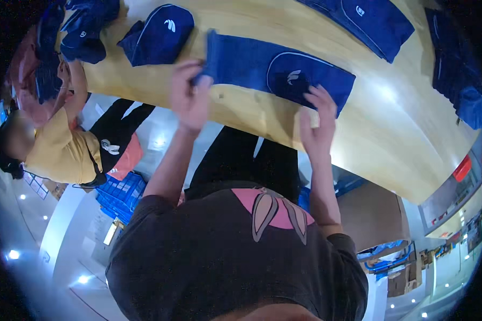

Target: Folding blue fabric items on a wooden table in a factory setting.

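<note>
A long folded navy garment (241, 59) with white piping and a pale emblem lies across the table in front of me. My left hand (190, 99), slightly blurred, pinches the garment's left end between thumb and fingers, and that end looks lifted. Over the garment's lower right edge is my right hand (318, 120), its fingers apart and a little bent. The fingertips touch or hover just above the cloth; I cannot tell which.
More folded navy garments lie on the wooden table (412, 144): one (163, 35) to the left, another (364, 24) farther right, and a row (458, 69) at the right edge. A co-worker in a yellow shirt (64, 152) handles clothes at left. Blue crates (120, 195) stand below.
</note>
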`<state>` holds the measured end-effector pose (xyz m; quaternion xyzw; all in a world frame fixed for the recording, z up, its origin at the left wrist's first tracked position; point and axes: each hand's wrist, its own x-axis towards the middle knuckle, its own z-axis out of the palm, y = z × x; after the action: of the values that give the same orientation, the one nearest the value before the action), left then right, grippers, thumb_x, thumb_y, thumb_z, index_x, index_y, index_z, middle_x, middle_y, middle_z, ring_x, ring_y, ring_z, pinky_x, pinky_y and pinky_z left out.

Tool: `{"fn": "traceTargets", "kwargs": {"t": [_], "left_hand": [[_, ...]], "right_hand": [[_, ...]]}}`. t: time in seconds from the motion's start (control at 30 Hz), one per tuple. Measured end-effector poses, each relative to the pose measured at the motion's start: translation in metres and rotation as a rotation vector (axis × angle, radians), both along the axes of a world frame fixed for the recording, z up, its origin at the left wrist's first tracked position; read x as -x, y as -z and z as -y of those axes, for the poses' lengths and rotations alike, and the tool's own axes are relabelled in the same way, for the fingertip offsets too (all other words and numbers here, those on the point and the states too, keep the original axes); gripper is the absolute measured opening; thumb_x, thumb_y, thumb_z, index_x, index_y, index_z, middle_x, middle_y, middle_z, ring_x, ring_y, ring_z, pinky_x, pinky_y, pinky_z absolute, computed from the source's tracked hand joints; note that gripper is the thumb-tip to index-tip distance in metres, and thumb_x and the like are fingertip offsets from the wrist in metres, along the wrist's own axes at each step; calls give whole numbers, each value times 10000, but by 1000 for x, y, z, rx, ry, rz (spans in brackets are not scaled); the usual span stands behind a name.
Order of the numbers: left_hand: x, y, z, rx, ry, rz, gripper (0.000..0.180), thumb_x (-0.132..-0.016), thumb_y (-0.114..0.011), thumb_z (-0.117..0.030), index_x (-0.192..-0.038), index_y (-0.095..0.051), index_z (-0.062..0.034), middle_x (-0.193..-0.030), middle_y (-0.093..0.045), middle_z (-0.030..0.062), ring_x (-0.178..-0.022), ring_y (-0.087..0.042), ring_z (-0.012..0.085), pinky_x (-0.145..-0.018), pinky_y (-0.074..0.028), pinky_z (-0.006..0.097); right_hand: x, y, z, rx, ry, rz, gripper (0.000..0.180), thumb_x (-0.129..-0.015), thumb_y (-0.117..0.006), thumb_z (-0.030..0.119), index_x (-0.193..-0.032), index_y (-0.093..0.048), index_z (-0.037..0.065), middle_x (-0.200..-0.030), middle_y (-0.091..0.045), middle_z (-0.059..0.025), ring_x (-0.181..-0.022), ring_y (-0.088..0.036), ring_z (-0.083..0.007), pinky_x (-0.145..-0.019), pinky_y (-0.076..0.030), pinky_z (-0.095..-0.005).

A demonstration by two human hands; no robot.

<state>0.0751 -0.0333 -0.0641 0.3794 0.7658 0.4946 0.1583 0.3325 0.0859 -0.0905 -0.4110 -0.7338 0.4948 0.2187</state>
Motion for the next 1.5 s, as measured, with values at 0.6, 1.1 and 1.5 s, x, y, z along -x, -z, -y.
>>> {"fn": "traceTargets", "kwargs": {"t": [0.6, 1.1, 1.5], "left_hand": [[-64, 71, -62, 134, 245, -330, 355, -824, -740, -223, -1152, -672, -108, -1292, -585, 70, -1127, -549, 278, -941, -408, 401], [-59, 62, -61, 157, 352, -433, 514, -836, -736, -309, -1295, -616, -113, -1348, -552, 100, -1183, -539, 299, -1009, -425, 418], [-80, 98, -54, 153, 649, -259, 268, -820, -709, -100, -1083, -656, -108, -1035, -619, 39, -881, -571, 258, -822, -469, 359]], "right_hand": [[-43, 25, -16, 102, 400, 75, 248, -907, -620, -41, -1140, -655, 36, -1113, -656, -89, -969, -610, -212, -903, -487, -314], [15, 50, 0, -366, -115, 248, 327, -754, -674, -24, -1070, -683, 56, -1082, -653, -94, -982, -601, -274, -891, -480, -366], [11, 56, -2, 85, 254, -81, 242, -813, -662, -13, -1047, -649, 43, -1071, -657, -118, -989, -605, -304, -894, -486, -369]]}}
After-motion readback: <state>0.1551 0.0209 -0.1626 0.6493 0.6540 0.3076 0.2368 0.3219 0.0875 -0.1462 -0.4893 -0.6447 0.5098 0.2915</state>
